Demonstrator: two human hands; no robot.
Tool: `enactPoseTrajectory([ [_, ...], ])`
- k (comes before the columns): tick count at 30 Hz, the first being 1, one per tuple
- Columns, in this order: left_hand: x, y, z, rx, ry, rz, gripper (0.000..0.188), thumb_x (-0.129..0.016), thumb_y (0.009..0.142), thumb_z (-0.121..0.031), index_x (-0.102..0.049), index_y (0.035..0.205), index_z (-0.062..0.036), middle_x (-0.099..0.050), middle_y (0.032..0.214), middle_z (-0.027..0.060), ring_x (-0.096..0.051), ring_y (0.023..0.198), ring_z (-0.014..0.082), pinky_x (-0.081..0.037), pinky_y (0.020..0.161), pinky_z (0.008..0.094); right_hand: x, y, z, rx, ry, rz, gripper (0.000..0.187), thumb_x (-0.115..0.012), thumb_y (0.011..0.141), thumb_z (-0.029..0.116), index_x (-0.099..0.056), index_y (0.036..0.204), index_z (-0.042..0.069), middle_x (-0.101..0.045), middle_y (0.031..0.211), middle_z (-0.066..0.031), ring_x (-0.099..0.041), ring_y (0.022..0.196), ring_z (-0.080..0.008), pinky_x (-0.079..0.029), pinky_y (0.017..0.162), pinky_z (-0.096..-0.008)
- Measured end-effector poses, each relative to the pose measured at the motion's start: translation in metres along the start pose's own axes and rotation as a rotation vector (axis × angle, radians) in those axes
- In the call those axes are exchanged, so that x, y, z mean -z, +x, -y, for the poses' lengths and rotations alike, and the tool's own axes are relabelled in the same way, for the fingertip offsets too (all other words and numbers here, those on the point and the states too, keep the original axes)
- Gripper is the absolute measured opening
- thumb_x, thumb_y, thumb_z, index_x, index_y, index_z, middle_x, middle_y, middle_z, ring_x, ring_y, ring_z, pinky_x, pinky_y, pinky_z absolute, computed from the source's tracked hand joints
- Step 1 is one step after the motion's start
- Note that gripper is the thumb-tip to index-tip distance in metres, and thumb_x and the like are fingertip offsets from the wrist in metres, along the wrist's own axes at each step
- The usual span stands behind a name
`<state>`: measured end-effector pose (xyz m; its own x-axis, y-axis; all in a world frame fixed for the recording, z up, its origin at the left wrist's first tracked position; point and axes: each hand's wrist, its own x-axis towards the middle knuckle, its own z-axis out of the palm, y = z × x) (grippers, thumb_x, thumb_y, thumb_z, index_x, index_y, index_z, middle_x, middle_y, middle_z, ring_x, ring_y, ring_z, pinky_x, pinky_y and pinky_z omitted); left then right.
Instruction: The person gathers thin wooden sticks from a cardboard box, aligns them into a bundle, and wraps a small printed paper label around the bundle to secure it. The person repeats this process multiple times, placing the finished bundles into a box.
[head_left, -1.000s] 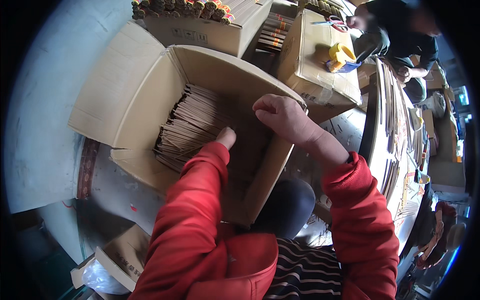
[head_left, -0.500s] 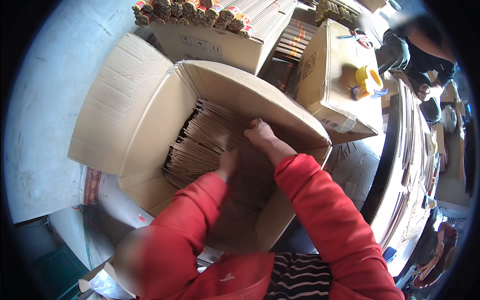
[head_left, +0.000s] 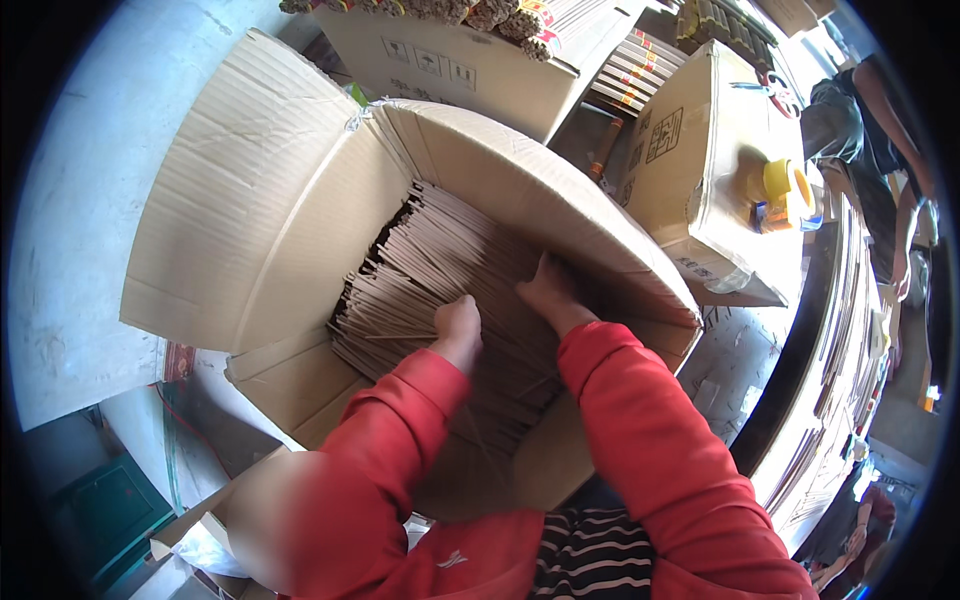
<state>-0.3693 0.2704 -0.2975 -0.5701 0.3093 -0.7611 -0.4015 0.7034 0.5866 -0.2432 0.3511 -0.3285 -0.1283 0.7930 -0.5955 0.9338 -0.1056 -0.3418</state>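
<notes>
Left hand (head_left: pixel 458 322) and right hand (head_left: pixel 546 292) flat on sticks (head_left: pixel 440 270), grip unclear, open carton (head_left: pixel 300 230), tape roll (head_left: pixel 788 190)

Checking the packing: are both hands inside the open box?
Yes, the left hand and right hand rest on the brown sticks inside the box.

My sleeves (head_left: pixel 640 440) red, shirt (head_left: pixel 590 555) black-white striped; carton (head_left: pixel 250 200) plain tan, sticks (head_left: pixel 440 270) inside grey-brown, tape roll (head_left: pixel 790 185) yellow.

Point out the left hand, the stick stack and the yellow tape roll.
left hand (head_left: pixel 458 322), head view, back of the hand.
stick stack (head_left: pixel 430 260), head view, top layer.
yellow tape roll (head_left: pixel 788 188), head view, outer rim.
</notes>
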Motion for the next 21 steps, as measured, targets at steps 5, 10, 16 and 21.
enactPoseTrajectory([
  [5,-0.012,0.006,0.004,0.083,-0.039,0.011,0.025,-0.055,0.075,-0.019,-0.055,0.074,0.0060,-0.054,0.067,0.0106,-0.049,0.058,0.0193,-0.042,0.055,0.0363,-0.009,-0.010,0.006,0.028,-0.152,-0.107,0.085,-0.065,0.068,0.042,-0.034,0.131,-0.006,-0.035,0.132,-0.0290,-0.039,0.122,-0.0390,-0.033,0.103,-0.0413],
  [10,-0.015,0.023,0.012,0.046,-0.177,-0.008,0.029,-0.057,0.075,-0.022,-0.057,0.076,0.0074,-0.057,0.073,0.0135,-0.054,0.066,0.0217,-0.044,0.063,0.0373,0.001,-0.007,0.008,0.012,-0.056,-0.055,0.082,-0.064,0.070,0.045,-0.038,0.127,-0.008,-0.035,0.132,-0.0300,-0.038,0.122,-0.0389,-0.033,0.103,-0.0412],
  [16,-0.024,0.049,0.042,-0.049,0.130,-0.006,0.043,-0.054,0.078,-0.031,-0.060,0.087,0.0112,-0.061,0.081,0.0156,-0.057,0.074,0.0245,-0.046,0.069,0.0383,-0.009,-0.003,0.001,0.115,-0.088,-0.082,0.084,-0.063,0.071,0.051,-0.040,0.123,-0.010,-0.038,0.130,-0.0299,-0.040,0.121,-0.0399,-0.033,0.102,-0.0413],
  [21,-0.036,0.021,0.038,0.123,0.033,0.130,0.052,-0.056,0.077,-0.037,-0.060,0.089,0.0125,-0.062,0.095,0.0257,-0.059,0.096,0.0367,-0.045,0.080,0.0404,-0.001,0.003,0.000,0.062,0.021,0.084,0.097,-0.060,0.072,0.056,-0.024,0.135,-0.009,-0.025,0.139,-0.0297,-0.028,0.130,-0.0387,-0.024,0.107,-0.0427],
])
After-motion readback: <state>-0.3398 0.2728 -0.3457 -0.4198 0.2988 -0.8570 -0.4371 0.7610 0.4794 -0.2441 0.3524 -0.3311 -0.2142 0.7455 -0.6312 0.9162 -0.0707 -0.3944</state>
